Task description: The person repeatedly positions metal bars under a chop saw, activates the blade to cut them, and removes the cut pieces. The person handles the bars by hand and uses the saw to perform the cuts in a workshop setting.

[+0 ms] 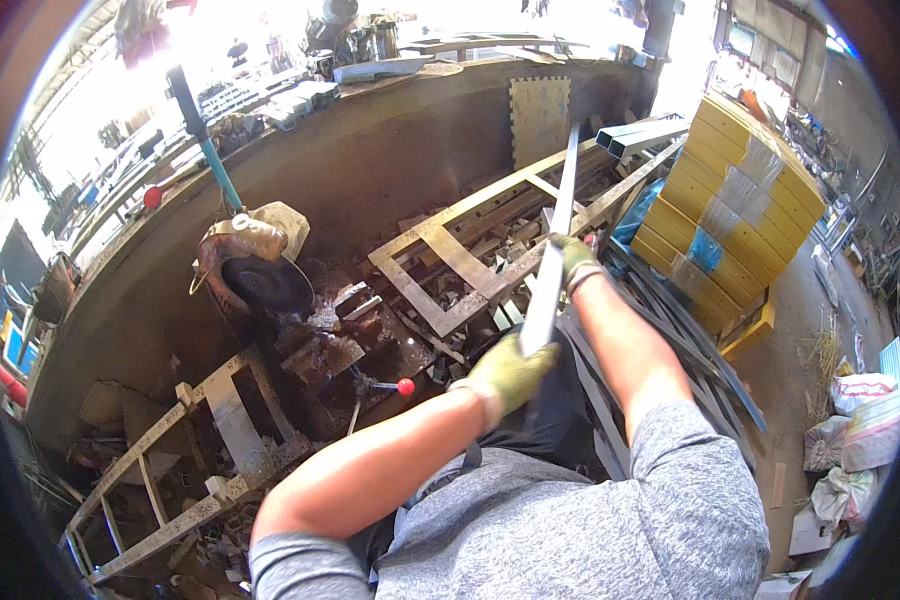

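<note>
A long, bright metal bar runs away from my body, over the metal frame on the far side. My left hand, in a yellow-green work glove, is closed around its near end. Farther along, my gloved right hand also grips the bar. To the left stands a cut-off saw with a dark round disc under a dusty guard. Below it is a vise handle with a red knob. The bar is apart from the saw.
A ladder-like metal frame stretches beyond the saw; another frame lies left. Offcuts litter the ground. Yellow stacked beams and dark metal lengths stand right. White sacks lie far right. A brown partition rises behind.
</note>
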`<action>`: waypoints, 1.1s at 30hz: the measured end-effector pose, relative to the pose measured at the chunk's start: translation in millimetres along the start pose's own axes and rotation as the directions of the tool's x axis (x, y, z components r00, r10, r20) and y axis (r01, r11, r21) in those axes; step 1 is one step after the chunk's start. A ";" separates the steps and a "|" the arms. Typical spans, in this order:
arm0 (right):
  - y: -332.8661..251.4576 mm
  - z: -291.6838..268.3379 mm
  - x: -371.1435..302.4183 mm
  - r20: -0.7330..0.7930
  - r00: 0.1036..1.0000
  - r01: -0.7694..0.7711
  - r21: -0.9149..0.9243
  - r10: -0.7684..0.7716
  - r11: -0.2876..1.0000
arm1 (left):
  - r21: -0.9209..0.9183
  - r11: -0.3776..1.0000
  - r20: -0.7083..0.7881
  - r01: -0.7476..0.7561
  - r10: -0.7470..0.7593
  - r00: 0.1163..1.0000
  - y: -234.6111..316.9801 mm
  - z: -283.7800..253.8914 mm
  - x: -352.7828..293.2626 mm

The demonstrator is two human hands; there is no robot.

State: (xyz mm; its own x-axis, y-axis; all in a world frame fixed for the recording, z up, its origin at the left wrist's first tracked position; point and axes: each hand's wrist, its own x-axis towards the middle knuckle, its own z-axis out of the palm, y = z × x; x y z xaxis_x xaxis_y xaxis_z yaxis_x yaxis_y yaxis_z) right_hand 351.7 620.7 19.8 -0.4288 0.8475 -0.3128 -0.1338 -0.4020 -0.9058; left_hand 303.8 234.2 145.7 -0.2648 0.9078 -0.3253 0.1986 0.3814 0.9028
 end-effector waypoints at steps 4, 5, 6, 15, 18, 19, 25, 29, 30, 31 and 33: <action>-41.4 -83.6 25.0 -0.101 0.993 0.035 -0.201 -0.056 0.979 | -0.036 0.956 0.128 -0.291 0.293 0.947 1.1 56.8 19.3; -47.8 -109.3 25.1 -0.155 0.987 -0.012 -0.354 -0.045 0.935 | -0.006 0.959 0.144 -0.282 0.280 0.949 -5.2 61.9 18.3; -50.8 -129.0 27.4 -0.145 0.970 0.067 -0.617 -0.197 0.784 | -0.047 0.943 0.124 -0.330 0.333 0.935 -14.9 60.6 17.0; -9.4 -317.4 -114.8 -0.110 0.944 -0.034 -0.970 -0.313 0.239 | -0.176 0.949 -0.277 -0.262 0.208 0.938 -137.0 -44.5 27.5; 47.5 -378.3 -204.2 -0.278 0.960 -0.253 -0.852 0.013 0.459 | -0.235 0.932 -0.414 -0.277 0.162 0.896 -193.0 -76.5 1.7; 70.8 -396.3 -233.8 -0.340 0.928 -0.371 -0.804 0.152 0.465 | -0.227 0.945 -0.453 -0.235 0.111 0.884 -209.2 -86.5 -10.1; 202.3 -465.3 -358.9 -0.574 0.774 -0.592 -0.806 0.267 -0.016 | -0.427 0.894 -0.484 -0.137 -0.098 0.870 -258.6 -114.2 -74.3; 233.1 -469.7 -337.7 -0.520 0.826 -0.564 -0.774 0.220 0.289 | -0.438 0.896 -0.525 -0.078 -0.185 0.831 -255.6 -125.7 -82.2; 233.1 -461.5 -312.7 -0.435 0.879 -0.476 -0.783 0.195 0.401 | -0.435 0.896 -0.536 -0.091 -0.177 0.826 -253.8 -127.4 -80.2; 229.5 -450.6 -283.2 -0.405 0.897 -0.439 -0.771 0.176 0.463 | -0.431 0.896 -0.550 -0.103 -0.171 0.817 -252.1 -128.1 -77.1; 220.4 -416.5 -216.1 -0.349 0.935 -0.342 -0.845 0.060 0.411 | -0.432 0.893 -0.557 -0.126 -0.155 0.816 -249.0 -127.2 -72.7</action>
State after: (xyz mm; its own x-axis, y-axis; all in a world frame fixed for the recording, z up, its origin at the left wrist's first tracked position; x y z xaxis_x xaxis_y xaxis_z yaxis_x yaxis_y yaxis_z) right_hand 786.9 493.3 -231.3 -0.0974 0.8894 -0.4466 0.8466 -0.1618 -0.5070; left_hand 153.6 51.1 -19.7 -0.7728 0.5839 -0.2485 -0.1972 0.1512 0.9686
